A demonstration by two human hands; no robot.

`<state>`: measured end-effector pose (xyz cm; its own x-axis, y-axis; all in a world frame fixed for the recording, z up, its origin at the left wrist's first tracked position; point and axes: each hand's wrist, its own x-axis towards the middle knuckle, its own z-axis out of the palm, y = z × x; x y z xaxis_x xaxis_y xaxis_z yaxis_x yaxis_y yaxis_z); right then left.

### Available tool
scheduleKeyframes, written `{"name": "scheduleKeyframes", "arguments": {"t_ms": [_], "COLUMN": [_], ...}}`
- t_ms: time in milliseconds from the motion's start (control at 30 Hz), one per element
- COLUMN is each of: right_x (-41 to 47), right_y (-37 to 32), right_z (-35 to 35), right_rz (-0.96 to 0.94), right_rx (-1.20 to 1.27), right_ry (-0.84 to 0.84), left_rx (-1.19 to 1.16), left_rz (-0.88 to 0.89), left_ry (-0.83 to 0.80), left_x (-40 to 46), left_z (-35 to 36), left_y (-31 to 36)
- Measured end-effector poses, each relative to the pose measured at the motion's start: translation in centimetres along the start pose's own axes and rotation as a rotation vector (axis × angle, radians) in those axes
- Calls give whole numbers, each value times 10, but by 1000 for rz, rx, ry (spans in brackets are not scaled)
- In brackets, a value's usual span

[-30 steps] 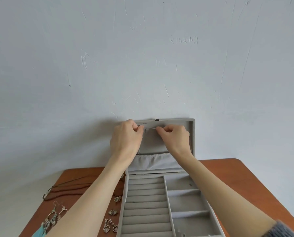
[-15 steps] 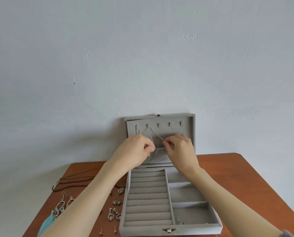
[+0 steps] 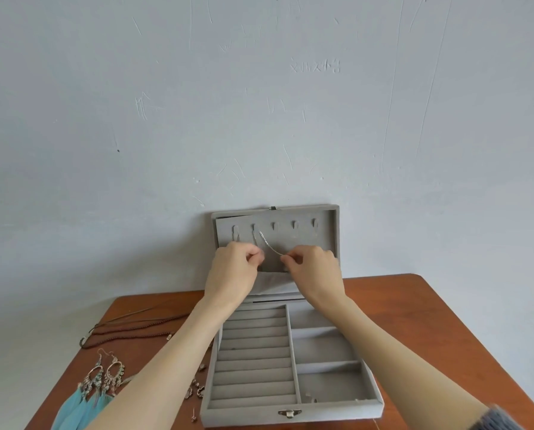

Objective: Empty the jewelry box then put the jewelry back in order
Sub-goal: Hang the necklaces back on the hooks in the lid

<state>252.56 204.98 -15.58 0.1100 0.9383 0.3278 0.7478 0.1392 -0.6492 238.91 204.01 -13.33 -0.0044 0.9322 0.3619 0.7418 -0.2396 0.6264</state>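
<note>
Both hands, left [image 3: 233,276] and right [image 3: 316,271], pinched a thin chain [image 3: 270,247]; it looked light, limp, easily tangled, best held at its ends.

Soft, even daylight fills the scene, moderately bright, with no glare and no hard highlights. Faint, diffuse shadows lie on the wall [image 3: 259,119] just left of the open jewelry box [image 3: 290,411] and under the forearms. The wide-angle lens bows the table [image 3: 414,305] edges outward towards the corners, and fine detail is slightly smeared and soft throughout, as from compression.
</note>
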Motion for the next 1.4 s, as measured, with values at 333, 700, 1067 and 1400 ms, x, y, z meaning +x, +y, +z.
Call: {"name": "scheduleKeyframes", "arguments": {"t_ms": [333,700,1067,1400], "right_x": [-5,-2,-11,-11], "right_y": [-4,-8,5,0], "right_z": [12,12,12,12], "right_rz": [1,44,-164,-207], "right_rx": [29,24,-3,6], "right_ry": [-72,-110,-148,-43], "left_rx": [339,266,461,338], "left_rz": [184,92,203,260], "left_ry": [-22,38,73,81], "left_x": [-11,-10,-13,-15], "left_z": [-2,3,6,-1], "left_y": [-14,-21,-24,-29]}}
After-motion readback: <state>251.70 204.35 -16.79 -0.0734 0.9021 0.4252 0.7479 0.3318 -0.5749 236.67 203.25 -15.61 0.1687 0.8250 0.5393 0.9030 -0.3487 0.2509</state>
